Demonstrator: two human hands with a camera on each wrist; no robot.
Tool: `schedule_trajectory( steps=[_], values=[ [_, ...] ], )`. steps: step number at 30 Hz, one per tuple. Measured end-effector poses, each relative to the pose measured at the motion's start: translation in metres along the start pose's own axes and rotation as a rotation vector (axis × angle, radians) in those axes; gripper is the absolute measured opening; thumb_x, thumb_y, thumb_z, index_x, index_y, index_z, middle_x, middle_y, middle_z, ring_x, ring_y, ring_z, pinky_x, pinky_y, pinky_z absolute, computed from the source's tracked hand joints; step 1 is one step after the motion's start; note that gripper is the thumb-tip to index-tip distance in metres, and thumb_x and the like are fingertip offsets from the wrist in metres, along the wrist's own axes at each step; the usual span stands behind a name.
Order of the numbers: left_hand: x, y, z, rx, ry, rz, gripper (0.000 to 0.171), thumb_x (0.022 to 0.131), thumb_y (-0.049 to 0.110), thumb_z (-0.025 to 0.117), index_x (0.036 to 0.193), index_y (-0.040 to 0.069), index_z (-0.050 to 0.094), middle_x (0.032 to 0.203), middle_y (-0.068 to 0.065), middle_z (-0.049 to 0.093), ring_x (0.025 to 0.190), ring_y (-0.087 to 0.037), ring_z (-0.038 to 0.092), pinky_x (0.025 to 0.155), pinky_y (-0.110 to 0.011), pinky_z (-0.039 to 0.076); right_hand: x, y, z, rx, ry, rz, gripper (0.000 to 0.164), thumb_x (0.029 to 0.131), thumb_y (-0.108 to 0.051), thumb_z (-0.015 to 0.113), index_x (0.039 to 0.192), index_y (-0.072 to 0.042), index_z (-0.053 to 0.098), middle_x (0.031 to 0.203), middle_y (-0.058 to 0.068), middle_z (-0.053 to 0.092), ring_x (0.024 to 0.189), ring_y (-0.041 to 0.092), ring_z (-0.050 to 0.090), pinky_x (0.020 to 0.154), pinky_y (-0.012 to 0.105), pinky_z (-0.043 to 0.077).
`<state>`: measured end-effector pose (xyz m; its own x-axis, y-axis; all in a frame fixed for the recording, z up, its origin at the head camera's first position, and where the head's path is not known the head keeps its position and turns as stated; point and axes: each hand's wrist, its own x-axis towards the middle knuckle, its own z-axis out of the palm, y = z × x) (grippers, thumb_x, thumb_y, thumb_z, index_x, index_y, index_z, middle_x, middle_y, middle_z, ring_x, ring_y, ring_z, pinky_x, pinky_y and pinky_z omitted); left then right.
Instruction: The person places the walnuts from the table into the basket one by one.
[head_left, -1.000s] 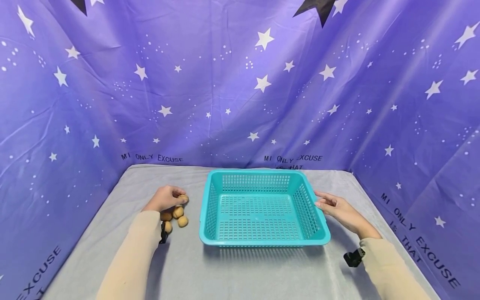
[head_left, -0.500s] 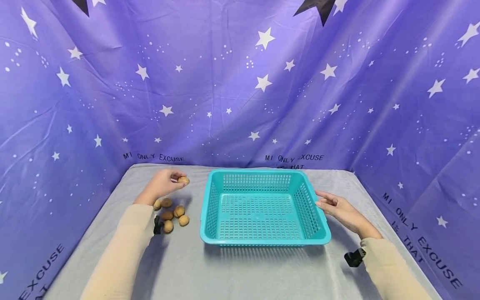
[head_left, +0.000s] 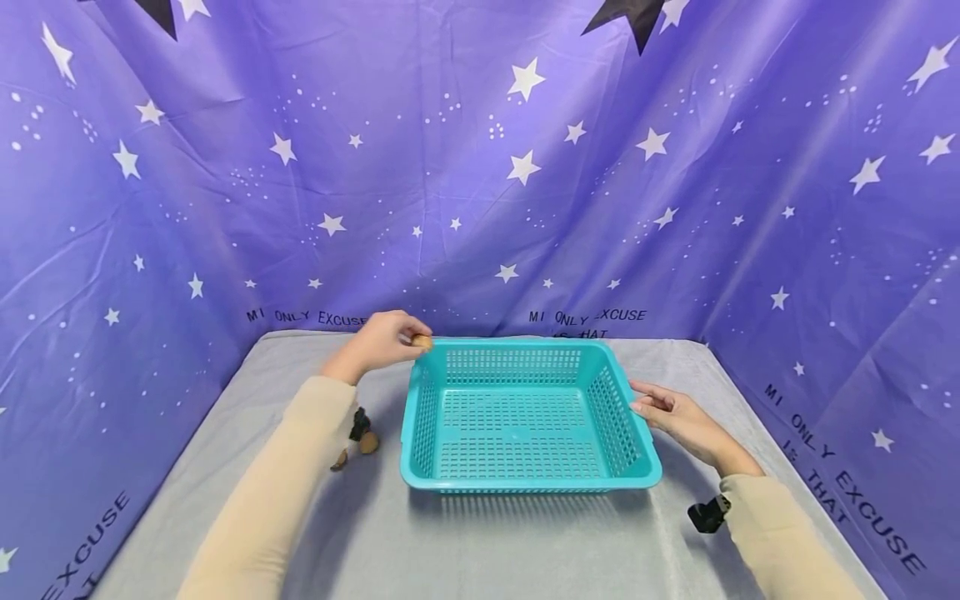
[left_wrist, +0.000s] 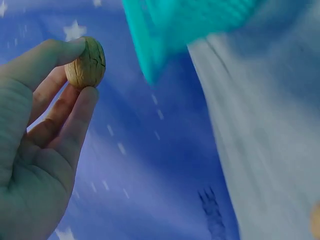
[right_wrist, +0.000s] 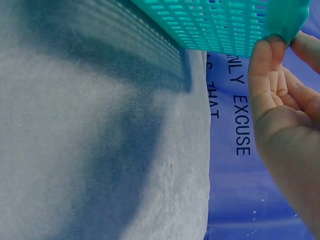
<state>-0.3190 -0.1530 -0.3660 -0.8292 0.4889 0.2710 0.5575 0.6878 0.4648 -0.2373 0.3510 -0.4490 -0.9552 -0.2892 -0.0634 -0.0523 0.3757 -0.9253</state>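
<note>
My left hand (head_left: 381, 338) pinches a walnut (left_wrist: 86, 64) between thumb and fingertips. In the head view, that hand and walnut are at the back left corner of a turquoise plastic basket (head_left: 528, 484), level with its rim. The basket's perforated floor shows bare. On the opposite side, my right hand (head_left: 686, 427) holds the basket's rim, thumb and fingers on either side of the edge in the right wrist view. Below my left forearm lie more walnuts (head_left: 369, 442) on the cloth, mostly hidden by the sleeve.
A grey cloth (head_left: 525, 550) covers the table. Purple star-printed curtains (head_left: 480, 167) hang close behind it and along both sides. A small black camera (head_left: 708, 515) is strapped at my right wrist.
My left hand has lifted the walnut from the pile, then carried it right to the basket's corner. The forearm now covers most of the pile. The right hand and basket have stayed put.
</note>
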Motion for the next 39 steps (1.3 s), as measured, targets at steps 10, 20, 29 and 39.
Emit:
schedule_trajectory(
  steps=[10, 20, 29, 39],
  values=[
    [0.061, 0.058, 0.053, -0.034, -0.204, 0.105, 0.022, 0.092, 0.015, 0.073, 0.112, 0.008, 0.076, 0.103, 0.000, 0.070, 0.096, -0.014, 0.063, 0.087, -0.026, 0.053, 0.000, -0.001, 0.003, 0.058, 0.002, -0.033, 0.064, 0.103, -0.018, 0.060, 0.154, 0.006, 0.031, 0.121, 0.025, 0.055, 0.104, 0.013, 0.063, 0.092, 0.027, 0.053],
    [0.081, 0.078, 0.105, -0.160, -0.284, 0.050, 0.026, 0.094, 0.018, 0.072, 0.119, 0.010, 0.074, 0.109, 0.004, 0.071, 0.098, -0.008, 0.063, 0.094, -0.030, 0.052, 0.002, -0.001, 0.004, 0.054, 0.003, -0.024, 0.064, 0.103, -0.020, 0.060, 0.154, 0.005, 0.030, 0.128, 0.026, 0.054, 0.108, 0.012, 0.063, 0.095, 0.028, 0.052],
    [0.081, 0.082, 0.155, -0.204, -0.354, -0.055, 0.027, 0.093, 0.025, 0.075, 0.118, 0.016, 0.075, 0.110, 0.007, 0.070, 0.101, -0.009, 0.063, 0.085, -0.026, 0.053, -0.002, -0.001, 0.003, 0.056, 0.007, -0.025, 0.064, 0.103, -0.019, 0.060, 0.153, 0.007, 0.030, 0.120, 0.022, 0.058, 0.104, 0.013, 0.064, 0.094, 0.029, 0.053],
    [0.077, 0.084, 0.186, -0.126, -0.364, -0.172, 0.030, 0.089, 0.025, 0.079, 0.118, 0.020, 0.076, 0.116, 0.005, 0.070, 0.111, -0.015, 0.062, 0.088, -0.030, 0.054, -0.003, 0.001, 0.003, 0.047, 0.007, -0.038, 0.063, 0.103, -0.017, 0.059, 0.152, 0.009, 0.030, 0.117, 0.022, 0.059, 0.102, 0.013, 0.065, 0.091, 0.030, 0.054]
  ],
)
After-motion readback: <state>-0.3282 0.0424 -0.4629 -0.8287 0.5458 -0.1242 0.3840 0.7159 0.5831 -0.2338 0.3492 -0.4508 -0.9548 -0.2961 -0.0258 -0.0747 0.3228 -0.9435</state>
